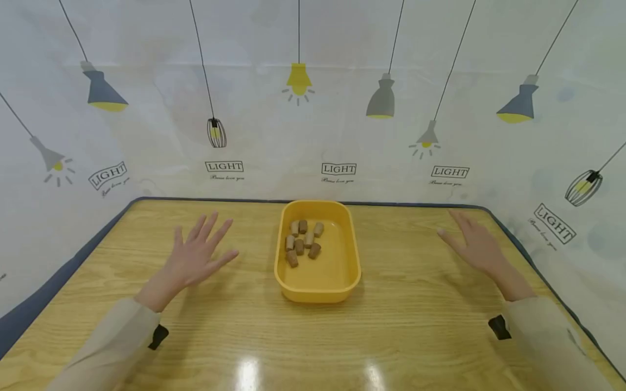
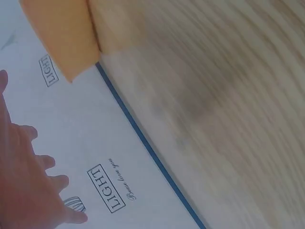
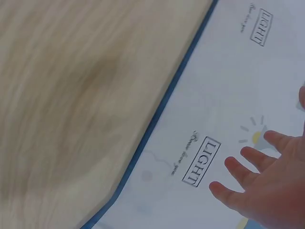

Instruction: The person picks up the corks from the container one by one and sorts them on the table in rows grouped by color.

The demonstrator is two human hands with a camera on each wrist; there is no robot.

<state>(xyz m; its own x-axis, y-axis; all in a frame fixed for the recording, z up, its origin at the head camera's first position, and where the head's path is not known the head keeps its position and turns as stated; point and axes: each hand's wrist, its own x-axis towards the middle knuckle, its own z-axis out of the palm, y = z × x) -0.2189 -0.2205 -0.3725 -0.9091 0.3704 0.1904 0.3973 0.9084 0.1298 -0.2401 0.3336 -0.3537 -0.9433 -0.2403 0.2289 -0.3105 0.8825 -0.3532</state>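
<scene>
A yellow plastic bin (image 1: pixel 318 296) stands at the middle of the table's far half. Several cork stoppers (image 1: pixel 299 247), some light and some darker brown, lie loose in its left part. To the left of the bin my left hand (image 1: pixel 195 258) hovers over the wood with its fingers spread, touching nothing. My right hand (image 1: pixel 476 244) is held above the table on the right, fingers stretched out and holding nothing. In the left wrist view the left hand (image 2: pixel 28 186) shows at the lower left, and the bin's side (image 2: pixel 66 36) at the top. The right wrist view shows the right hand (image 3: pixel 271 183) with straight fingers.
The wooden table (image 1: pixel 415 320) has a dark blue edge along its back and sides. Behind it hangs a pale sheet (image 1: pixel 264 125) printed with lamps and the word LIGHT. Black bands (image 1: pixel 158 336) sit at both sleeves.
</scene>
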